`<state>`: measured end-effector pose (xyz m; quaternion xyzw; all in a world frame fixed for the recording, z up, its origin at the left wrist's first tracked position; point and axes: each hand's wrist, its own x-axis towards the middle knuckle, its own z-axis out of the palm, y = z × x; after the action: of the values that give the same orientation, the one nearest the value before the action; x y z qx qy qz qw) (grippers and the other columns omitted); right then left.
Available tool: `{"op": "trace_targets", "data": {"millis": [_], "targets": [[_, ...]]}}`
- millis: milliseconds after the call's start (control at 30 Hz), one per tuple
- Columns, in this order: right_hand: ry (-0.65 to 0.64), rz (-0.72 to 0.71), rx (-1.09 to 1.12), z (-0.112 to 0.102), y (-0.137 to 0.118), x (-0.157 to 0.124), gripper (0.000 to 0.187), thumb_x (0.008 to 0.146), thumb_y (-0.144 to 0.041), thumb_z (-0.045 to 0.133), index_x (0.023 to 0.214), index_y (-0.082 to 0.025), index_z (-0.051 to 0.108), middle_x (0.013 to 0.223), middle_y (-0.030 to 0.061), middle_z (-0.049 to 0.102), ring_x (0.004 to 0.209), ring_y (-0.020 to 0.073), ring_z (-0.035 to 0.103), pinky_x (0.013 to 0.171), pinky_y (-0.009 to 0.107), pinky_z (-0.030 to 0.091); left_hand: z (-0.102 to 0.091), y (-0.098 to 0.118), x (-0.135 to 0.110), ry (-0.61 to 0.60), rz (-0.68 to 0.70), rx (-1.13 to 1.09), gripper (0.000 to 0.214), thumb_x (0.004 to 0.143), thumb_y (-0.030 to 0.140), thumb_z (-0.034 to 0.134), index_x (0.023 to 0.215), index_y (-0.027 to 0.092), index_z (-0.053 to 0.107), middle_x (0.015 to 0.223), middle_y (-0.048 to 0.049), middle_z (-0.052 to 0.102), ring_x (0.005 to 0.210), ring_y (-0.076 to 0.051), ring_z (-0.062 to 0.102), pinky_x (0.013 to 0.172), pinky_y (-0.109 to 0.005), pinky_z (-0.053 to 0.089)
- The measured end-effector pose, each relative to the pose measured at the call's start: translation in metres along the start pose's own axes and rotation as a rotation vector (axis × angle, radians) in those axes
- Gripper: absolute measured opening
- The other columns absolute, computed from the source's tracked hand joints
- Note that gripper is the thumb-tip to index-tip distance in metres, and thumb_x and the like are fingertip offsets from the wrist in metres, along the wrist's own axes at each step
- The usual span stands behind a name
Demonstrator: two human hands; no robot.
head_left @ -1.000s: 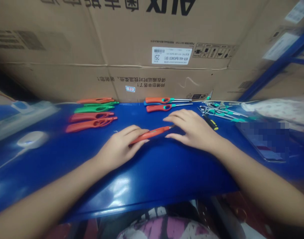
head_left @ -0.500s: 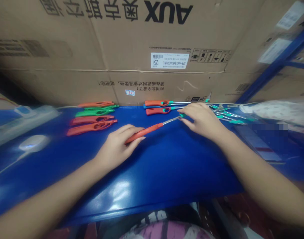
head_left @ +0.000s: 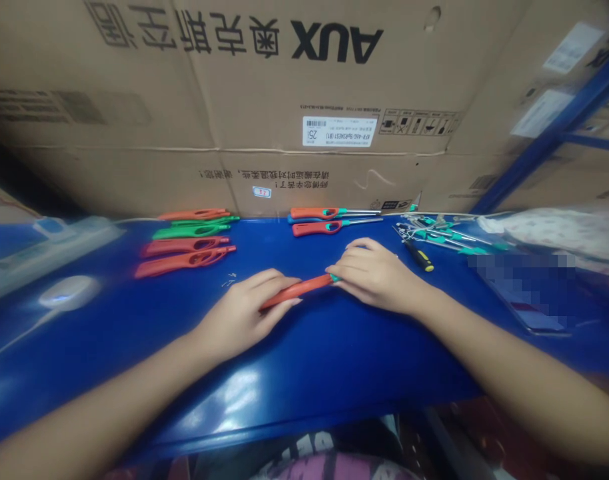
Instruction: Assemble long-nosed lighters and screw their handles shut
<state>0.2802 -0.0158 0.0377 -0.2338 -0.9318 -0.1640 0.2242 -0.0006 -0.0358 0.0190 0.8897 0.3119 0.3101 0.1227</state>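
Observation:
My left hand is closed around the rear of an orange-red long-nosed gas lighter, held just above the blue table. My right hand pinches a small teal collar against the front end of the handle. The lighter's metal tube is hidden behind the right hand's fingers. Beyond the hands lie two red-handled lighters with teal collars and metal tubes, an upper one and a lower one. A blue one shows partly between them.
At the left lie several red and green lighter shells. Tiny metal pieces sit near my left hand. To the right are a screwdriver, metal tubes with teal parts and a phone. A cardboard box stands behind.
My right hand has moved left and toward me, bringing the teal collar from the tube's far end to the handle. The screwdriver and tiny metal pieces have come into sight.

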Motion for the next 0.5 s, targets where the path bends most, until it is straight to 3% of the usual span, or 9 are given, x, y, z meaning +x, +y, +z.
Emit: {"op": "trace_targets", "data": {"millis": [133,367,500], "targets": [[0.026,-0.008,0.029,0.000,-0.002,0.001,0.021,0.099,-0.022,0.052,0.106,-0.011,0.069,0.090,0.0084,0.075,0.083,0.0193,0.065,0.086,0.038,0.046,0.000,0.003,-0.001,0.012,0.001,0.010,0.026,0.096,0.028,0.061,0.118,0.016,0.066,0.108,-0.0090,0.070,0.094,-0.018,0.067,0.085,-0.028,0.052],[-0.068,0.046,0.086,-0.010,0.004,0.001,0.029,0.098,-0.030,0.056,0.115,-0.010,0.067,0.101,0.0108,0.075,0.093,0.0227,0.064,0.089,0.041,0.046,0.000,0.003,0.001,0.012,-0.064,-0.054,0.025,0.094,0.030,0.063,0.116,0.018,0.069,0.104,-0.0063,0.071,0.090,-0.017,0.067,0.083,-0.026,0.050],[-0.121,0.046,0.135,-0.009,0.002,0.001,0.025,0.100,-0.025,0.051,0.111,-0.011,0.068,0.097,0.0109,0.073,0.090,0.0217,0.062,0.084,0.038,0.048,-0.001,0.007,0.004,0.033,-0.156,-0.152,0.024,0.092,0.034,0.066,0.110,0.019,0.073,0.102,-0.0051,0.072,0.088,-0.016,0.066,0.081,-0.026,0.049]]}}
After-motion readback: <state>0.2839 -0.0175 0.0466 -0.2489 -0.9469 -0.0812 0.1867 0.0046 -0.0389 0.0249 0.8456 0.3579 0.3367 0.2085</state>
